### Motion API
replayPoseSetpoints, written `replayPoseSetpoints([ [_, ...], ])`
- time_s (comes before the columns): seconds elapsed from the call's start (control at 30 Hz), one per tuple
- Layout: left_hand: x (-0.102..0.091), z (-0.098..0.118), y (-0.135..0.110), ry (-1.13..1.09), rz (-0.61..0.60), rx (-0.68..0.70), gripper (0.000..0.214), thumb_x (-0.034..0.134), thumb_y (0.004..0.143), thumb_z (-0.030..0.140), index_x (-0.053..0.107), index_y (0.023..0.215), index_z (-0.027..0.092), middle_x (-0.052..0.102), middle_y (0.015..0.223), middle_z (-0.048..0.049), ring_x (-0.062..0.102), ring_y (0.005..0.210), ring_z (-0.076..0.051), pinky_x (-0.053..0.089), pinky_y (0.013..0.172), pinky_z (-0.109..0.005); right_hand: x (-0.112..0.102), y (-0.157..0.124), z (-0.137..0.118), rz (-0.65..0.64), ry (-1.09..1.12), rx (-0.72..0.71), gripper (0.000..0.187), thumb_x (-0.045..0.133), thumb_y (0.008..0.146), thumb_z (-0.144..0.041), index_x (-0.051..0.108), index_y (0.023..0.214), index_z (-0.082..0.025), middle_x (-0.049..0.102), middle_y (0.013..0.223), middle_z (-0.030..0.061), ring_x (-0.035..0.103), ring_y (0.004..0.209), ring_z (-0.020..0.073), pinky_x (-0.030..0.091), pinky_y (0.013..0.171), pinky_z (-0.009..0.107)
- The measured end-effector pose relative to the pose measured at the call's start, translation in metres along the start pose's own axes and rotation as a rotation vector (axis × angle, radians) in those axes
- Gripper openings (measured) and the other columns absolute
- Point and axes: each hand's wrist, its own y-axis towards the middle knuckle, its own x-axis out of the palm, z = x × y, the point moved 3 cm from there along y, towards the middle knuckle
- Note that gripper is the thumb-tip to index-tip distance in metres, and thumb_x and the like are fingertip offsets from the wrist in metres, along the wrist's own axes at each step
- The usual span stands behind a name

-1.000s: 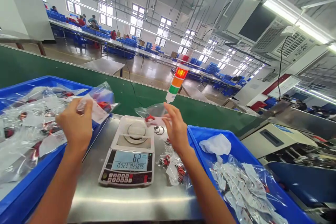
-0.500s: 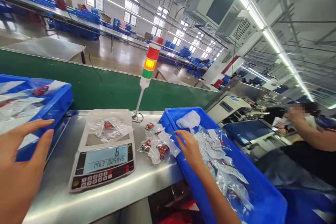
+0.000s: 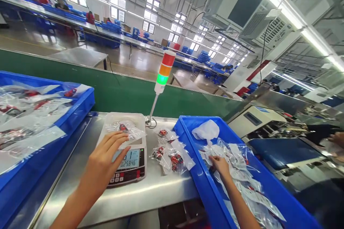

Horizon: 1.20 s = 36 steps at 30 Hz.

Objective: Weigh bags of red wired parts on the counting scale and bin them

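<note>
My left hand (image 3: pixel 106 157) hovers over the white counting scale (image 3: pixel 126 150), fingers stretched out, tips close to a clear bag with a red part (image 3: pixel 125 128) lying on the pan. My right hand (image 3: pixel 220 164) reaches into the right blue bin (image 3: pixel 193 139), fingers bent down among clear plastic bags (image 3: pixel 242 175); whether it grips one I cannot make out. A small heap of bagged red parts (image 3: pixel 170 152) lies on the steel bench between scale and bin.
A left blue bin (image 3: pixel 77 111) holds several more bags. A signal tower lamp (image 3: pixel 163 73), lit green, stands behind the scale. The green conveyor belt (image 3: pixel 120 93) runs behind the bench. Another person's hand (image 3: pixel 335 139) shows at far right by a machine (image 3: pixel 258 118).
My left hand has moved right, from beside the left bin to over the scale. My right hand went deeper into the right bin. The lamp changed from yellow to green.
</note>
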Motion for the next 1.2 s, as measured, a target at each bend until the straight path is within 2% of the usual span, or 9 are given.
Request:
replayPoseSetpoints([
  [0.17, 0.026, -0.013, -0.005, 0.12, -0.125, 0.033, 0.033, 0.05, 0.102, 0.033, 0.063, 0.129, 0.019, 0.069, 0.132, -0.0114, 0.062, 0.127, -0.031, 0.054, 0.106, -0.048, -0.058, -0.011, -0.031, 0.167, -0.133, -0.088, 0.042, 0.033, 0.097, -0.041, 0.066, 0.102, -0.016, 0.07, 0.071, 0.0123, 0.064, 0.063, 0.029, 0.038, 0.06, 0.035],
  [0.27, 0.044, -0.031, 0.012, -0.02, -0.152, -0.183, 0.025, 0.051, 0.095, 0.024, 0.074, 0.105, 0.021, 0.075, 0.12, -0.0081, 0.066, 0.122, -0.029, 0.054, 0.106, -0.046, -0.102, -0.034, -0.081, 0.341, -0.176, -0.265, 0.042, 0.032, 0.099, -0.047, 0.063, 0.104, -0.02, 0.065, 0.063, 0.0072, 0.055, 0.051, 0.0246, 0.031, 0.056, 0.032],
  [0.37, 0.041, -0.057, 0.041, -0.081, -0.03, -0.457, 0.018, 0.056, 0.091, 0.026, 0.074, 0.088, 0.021, 0.079, 0.097, -0.0068, 0.075, 0.097, -0.027, 0.059, 0.091, -0.041, -0.124, -0.051, -0.154, 0.375, 0.092, -0.458, 0.033, 0.039, 0.098, -0.049, 0.06, 0.095, -0.023, 0.071, 0.071, 0.0055, 0.056, 0.052, 0.0198, 0.035, 0.058, 0.029],
  [0.57, -0.036, -0.099, 0.073, -0.031, 0.395, -0.685, 0.026, 0.05, 0.095, 0.031, 0.069, 0.102, 0.014, 0.078, 0.095, -0.0078, 0.076, 0.087, -0.021, 0.061, 0.082, -0.033, -0.092, -0.066, -0.307, 0.131, 0.5, -0.827, 0.022, 0.046, 0.099, -0.039, 0.058, 0.09, -0.023, 0.066, 0.064, -0.0022, 0.056, 0.057, 0.0152, 0.039, 0.057, 0.024],
  [0.73, -0.104, -0.125, 0.039, 0.25, 0.55, -0.741, 0.032, 0.053, 0.094, 0.043, 0.072, 0.1, 0.018, 0.076, 0.111, -0.0083, 0.069, 0.116, -0.033, 0.049, 0.104, -0.056, -0.038, -0.111, -0.363, 0.092, 0.231, -1.27, 0.019, 0.047, 0.103, -0.022, 0.064, 0.094, -0.022, 0.076, 0.089, 0.0047, 0.068, 0.084, 0.0186, 0.049, 0.072, 0.027],
  [0.83, -0.12, -0.139, 0.011, 0.319, 0.422, -0.678, 0.047, 0.048, 0.09, 0.056, 0.071, 0.103, 0.017, 0.072, 0.122, -0.0088, 0.053, 0.137, -0.041, 0.04, 0.107, -0.066, -0.018, -0.14, -0.354, 0.018, 0.123, -1.467, 0.014, 0.055, 0.1, -0.017, 0.067, 0.095, -0.022, 0.078, 0.095, 0.0069, 0.07, 0.094, 0.0221, 0.054, 0.079, 0.032],
  [0.93, -0.122, -0.137, -0.006, 0.401, 0.398, -0.61, 0.049, 0.048, 0.089, 0.054, 0.067, 0.115, 0.018, 0.066, 0.134, -0.0136, 0.042, 0.146, -0.042, 0.035, 0.117, -0.067, -0.02, -0.146, -0.316, -0.051, 0.216, -1.47, 0.014, 0.055, 0.101, -0.022, 0.068, 0.107, -0.023, 0.078, 0.108, 0.0067, 0.07, 0.106, 0.0227, 0.057, 0.088, 0.036],
  [1.07, -0.105, -0.104, -0.006, 0.412, 0.398, -0.502, 0.036, 0.049, 0.095, 0.041, 0.064, 0.118, 0.018, 0.068, 0.129, -0.0151, 0.049, 0.141, -0.038, 0.038, 0.121, -0.062, -0.041, -0.103, -0.217, -0.001, 0.258, -1.058, 0.027, 0.046, 0.104, -0.036, 0.068, 0.114, -0.025, 0.077, 0.114, 0.0072, 0.071, 0.109, 0.024, 0.057, 0.094, 0.041],
  [1.2, -0.068, -0.054, -0.003, 0.218, 0.279, -0.348, 0.021, 0.048, 0.101, 0.034, 0.066, 0.107, 0.024, 0.074, 0.112, -0.0075, 0.064, 0.124, -0.031, 0.05, 0.112, -0.055, -0.048, -0.041, -0.066, 0.122, -0.109, -0.459, 0.042, 0.039, 0.096, -0.047, 0.071, 0.104, -0.022, 0.077, 0.107, 0.0143, 0.073, 0.099, 0.0331, 0.058, 0.086, 0.049],
])
